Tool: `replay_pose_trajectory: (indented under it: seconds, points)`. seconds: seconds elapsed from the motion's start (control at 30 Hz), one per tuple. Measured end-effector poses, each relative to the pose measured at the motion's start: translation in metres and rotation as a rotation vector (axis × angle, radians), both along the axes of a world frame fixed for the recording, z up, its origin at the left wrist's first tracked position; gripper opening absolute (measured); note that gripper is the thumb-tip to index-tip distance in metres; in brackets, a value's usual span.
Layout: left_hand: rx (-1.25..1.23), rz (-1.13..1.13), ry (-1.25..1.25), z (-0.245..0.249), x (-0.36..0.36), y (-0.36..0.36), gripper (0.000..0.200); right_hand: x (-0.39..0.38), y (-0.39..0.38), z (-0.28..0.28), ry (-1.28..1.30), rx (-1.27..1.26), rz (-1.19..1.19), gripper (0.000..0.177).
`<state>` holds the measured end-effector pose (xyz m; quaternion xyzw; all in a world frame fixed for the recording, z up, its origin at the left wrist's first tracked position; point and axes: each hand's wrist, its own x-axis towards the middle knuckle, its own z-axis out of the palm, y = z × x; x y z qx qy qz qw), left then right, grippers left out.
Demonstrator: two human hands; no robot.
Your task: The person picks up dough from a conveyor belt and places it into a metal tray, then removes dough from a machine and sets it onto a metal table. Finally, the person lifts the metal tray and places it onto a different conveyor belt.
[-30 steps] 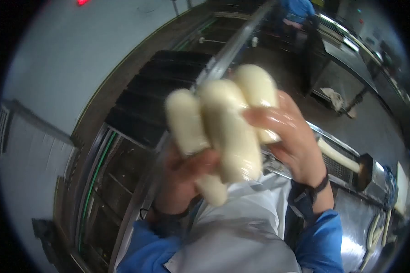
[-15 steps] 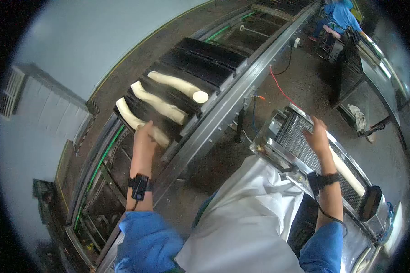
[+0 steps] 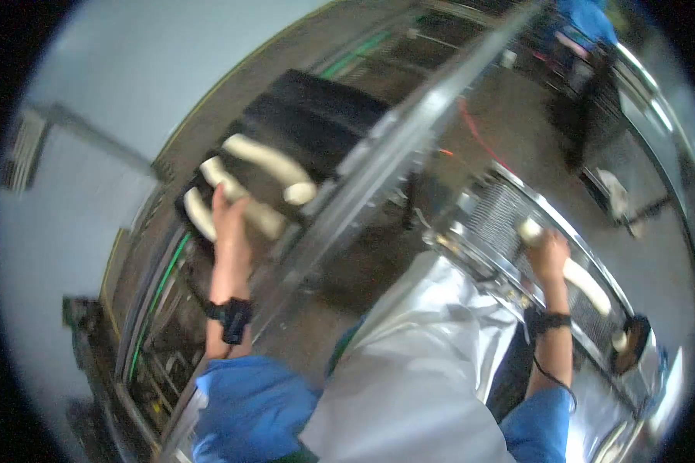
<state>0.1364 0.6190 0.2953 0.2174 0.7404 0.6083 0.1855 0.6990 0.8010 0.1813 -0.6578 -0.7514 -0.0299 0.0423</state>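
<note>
On the black trays (image 3: 316, 100) to my left lie three long cream dough rolls: a left one (image 3: 201, 214), a middle one (image 3: 262, 218) and a right one (image 3: 270, 160). My left hand (image 3: 232, 220) lies on the middle roll, fingers stretched along it and thumb apart; motion blurs the contact. To my right, my right hand (image 3: 548, 253) is closed around another dough roll (image 3: 587, 285) on a metal mesh belt (image 3: 496, 220). Both ends of this roll stick out past the hand.
A steel conveyor rail (image 3: 417, 123) runs diagonally beside the trays. At the mesh belt's near end, a pale piece (image 3: 619, 339) shows by a dark opening (image 3: 637, 343). A person in blue (image 3: 587, 23) is at the far right, near a metal table (image 3: 656, 147).
My left hand has shifted from the left roll to the middle one. My right hand, earlier open above the mesh belt, has closed on the roll there. The trays appear further left.
</note>
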Motion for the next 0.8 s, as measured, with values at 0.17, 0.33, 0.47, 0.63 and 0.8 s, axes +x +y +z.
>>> replay_pose_trajectory:
  seconds: [0.17, 0.33, 0.47, 0.63, 0.8]
  points:
    - [-0.092, -0.321, -0.273, -0.071, -0.059, -0.029, 0.041, -0.02, -0.041, 0.038, 0.188, 0.053, 0.093, 0.038]
    - [-0.201, -0.571, 0.412, -0.068, -0.01, -0.051, 0.048, -0.044, -0.072, 0.045, 0.242, 0.005, 0.019, 0.034]
    - [0.013, -0.444, -0.286, -0.048, 0.015, -0.03, 0.048, -0.072, -0.056, 0.04, 0.475, 0.065, -0.029, 0.033]
    - [0.018, -0.282, -0.531, -0.028, 0.036, -0.002, 0.053, -0.099, 0.004, 0.128, 1.174, 0.101, 0.044, 0.031]
    - [-0.02, -0.478, -0.27, -0.034, 0.036, 0.008, 0.076, -0.136, 0.021, 0.258, 1.922, 0.115, 0.409, 0.018]
